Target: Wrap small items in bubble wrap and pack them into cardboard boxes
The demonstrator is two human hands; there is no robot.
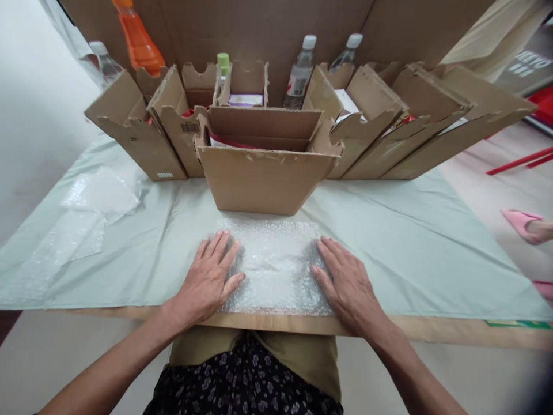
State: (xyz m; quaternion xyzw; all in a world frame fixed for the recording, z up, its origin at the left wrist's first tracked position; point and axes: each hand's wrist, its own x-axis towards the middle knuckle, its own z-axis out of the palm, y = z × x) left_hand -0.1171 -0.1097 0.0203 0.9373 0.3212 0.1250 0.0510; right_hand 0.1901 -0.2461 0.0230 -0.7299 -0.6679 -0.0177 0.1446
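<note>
Head view, left to right: loose bubble-wrap offcuts, clear and pebbled, overlap on soft, creased pale-green cloth covering the table, whose bare wooden edge shows in front. Behind them, notched brown cardboard bins slant open-topped; above, an orange bottle, smooth and tapering.

Left hand lies palm down, grip spread, fingertips and thumb on the left margin of a roughly rectangular bubble-wrap sheet. Sheet: translucent, blistered, glinting, flat on the cloth at the table's front edge, just before a trapezoid-faced cardboard box with ragged cut rim. Beyond, a clear ribbed bottle, white cap.

Right hand: palm down, grip also spread, fingers along the sheet's right margin. Farther right, more corrugated bins, leaning outward; on the floor, a pink slipper on a foot.
</note>
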